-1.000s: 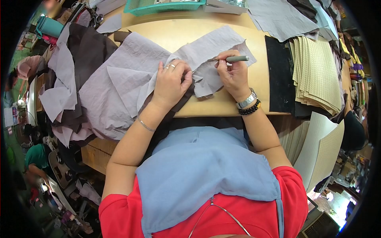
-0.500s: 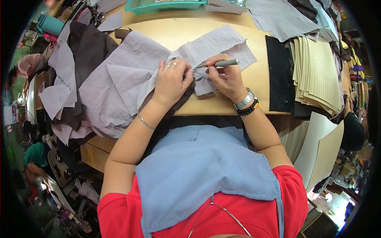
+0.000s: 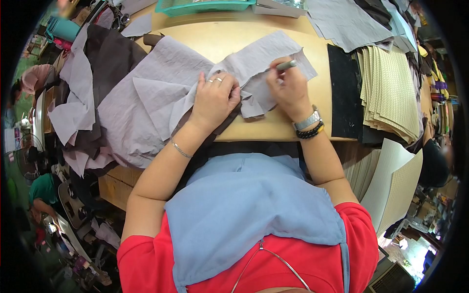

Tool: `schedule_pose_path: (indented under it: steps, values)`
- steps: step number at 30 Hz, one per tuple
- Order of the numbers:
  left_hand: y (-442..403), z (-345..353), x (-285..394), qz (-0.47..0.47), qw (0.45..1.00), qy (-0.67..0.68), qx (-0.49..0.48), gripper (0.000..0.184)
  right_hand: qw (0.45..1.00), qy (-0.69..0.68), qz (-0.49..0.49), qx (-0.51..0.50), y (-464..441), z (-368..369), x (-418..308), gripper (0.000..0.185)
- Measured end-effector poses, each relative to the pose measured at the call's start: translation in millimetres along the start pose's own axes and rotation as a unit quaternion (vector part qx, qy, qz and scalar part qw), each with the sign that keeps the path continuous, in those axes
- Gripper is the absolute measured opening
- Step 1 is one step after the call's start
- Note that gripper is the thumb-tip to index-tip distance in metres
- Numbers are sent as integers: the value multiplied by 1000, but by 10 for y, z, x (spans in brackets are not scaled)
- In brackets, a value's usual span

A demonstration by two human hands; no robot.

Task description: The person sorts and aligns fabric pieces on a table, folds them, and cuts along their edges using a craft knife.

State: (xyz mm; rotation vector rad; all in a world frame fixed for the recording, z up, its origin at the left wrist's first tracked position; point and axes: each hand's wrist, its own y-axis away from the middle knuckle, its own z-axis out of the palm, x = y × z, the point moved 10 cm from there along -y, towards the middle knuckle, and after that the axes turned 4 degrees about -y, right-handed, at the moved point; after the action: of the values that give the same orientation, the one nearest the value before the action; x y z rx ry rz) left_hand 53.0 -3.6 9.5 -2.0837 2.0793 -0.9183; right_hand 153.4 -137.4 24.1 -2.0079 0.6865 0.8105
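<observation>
A pale grey-lilac fabric (image 3: 163, 66) lies bunched and folded across the wooden table. My left hand (image 3: 215, 100) is closed on a gathered part of it, fingers curled and pressed together. Dark cloth shows beneath that hand and wrist. To the right, above the fabric's right-hand panel (image 3: 266, 53), my right hand (image 3: 289, 93) grips a grey pen-like tool (image 3: 287, 65). Its tip is hidden by the fingers, and the hand is slightly blurred. A small folded flap of fabric (image 3: 252, 106) sits between my hands.
Dark and pale cloth pieces (image 3: 110, 53) heap at the left. A black sheet (image 3: 344, 93) and a stack of cream textured sheets (image 3: 388, 93) flank the table (image 3: 312, 110) on the right. A teal basket (image 3: 205, 7) stands at the back. Other people are partly visible at left and right.
My right hand has moved right with the pen-like tool, away from my left hand and the bunched fabric. The left hand keeps its grip almost in place.
</observation>
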Motion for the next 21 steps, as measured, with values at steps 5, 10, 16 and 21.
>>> schedule_pose_path:
  steps: [5, 10, 16, 21]
  values:
    - [-22, -6, -48, -25, 999, 31, -14, 10, 986, -148, 72, 40, -74, -240, 287, 9]
    - [-45, 26, -109, -48, 997, 52, -22, 11, 965, -236, 106, -42, -34, 48, 121, 11]
    - [-40, 18, -118, -56, 996, 64, -16, 12, 969, -205, 86, -104, -54, 230, -9, 12]
    - [-39, 6, -109, -49, 997, 55, -6, 12, 966, -213, 90, -116, -67, 274, -51, 11]
